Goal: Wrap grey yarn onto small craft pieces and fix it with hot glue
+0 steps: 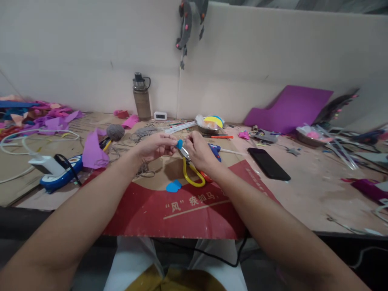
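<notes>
My left hand (153,146) is closed, pinching a small blue cut-out piece (180,144) between thumb and fingertips. Just to its right is my right hand (200,150), its fingers curled together; whatever they hold is hidden. Beneath the right hand are scissors (194,184) with a yellow handle loop and a red part, their metal blades pointing up toward the blue piece. More blue cut-outs (173,186), rounded in shape, lie on the red printed board (136,214) below my hands. Partly behind my right wrist is a blue glue gun (216,152).
A black phone (268,163) lies at right. Behind stand a bottle (142,99), a small white display (160,116) and a filled bowl (209,128). At left are a power strip (62,180), grey yarn (115,132) and colored scraps (39,115). A purple sheet (294,107) leans against the wall.
</notes>
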